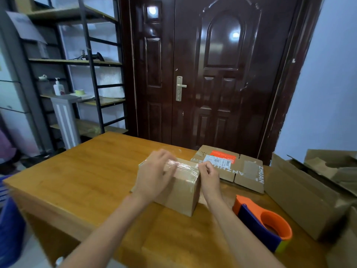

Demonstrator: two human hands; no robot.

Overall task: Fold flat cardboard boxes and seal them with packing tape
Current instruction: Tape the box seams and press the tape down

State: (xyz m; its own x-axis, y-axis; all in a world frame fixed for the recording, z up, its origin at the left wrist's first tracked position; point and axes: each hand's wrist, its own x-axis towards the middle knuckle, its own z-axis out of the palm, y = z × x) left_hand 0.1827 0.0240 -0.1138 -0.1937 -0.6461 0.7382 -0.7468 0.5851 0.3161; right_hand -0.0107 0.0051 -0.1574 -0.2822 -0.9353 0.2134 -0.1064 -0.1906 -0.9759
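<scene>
On the table: a small folded cardboard box stands near the middle of the wooden table, closed, with both hands on its top.
Left hand: the left hand lies palm down over the box's top left part, fingers fairly straight and slightly blurred, pressing on the clear tape; it rests flat and grips nothing.
Right hand: the right hand is at the box's top right edge, fingers curled, fingertips on the end of the tape where it turns down over the side; whether it pinches the tape or only presses it cannot be told.
Tape line: a shiny, wrinkled strip runs left to right across the box's top, between the two hands, along the flap seam.
Box direction: its long axis lies roughly left to right and a little away from the person; one lower corner points toward the camera.
Tape dispenser: an orange and blue tape dispenser lies on the table to the right of the box, near the right forearm, apart from both hands.
Flat box: a flattened carton with an orange label lies on the table just behind and right of the folded one.
Right edge: larger brown cartons stand beside the table.
Background: a dark door and metal shelving.
</scene>
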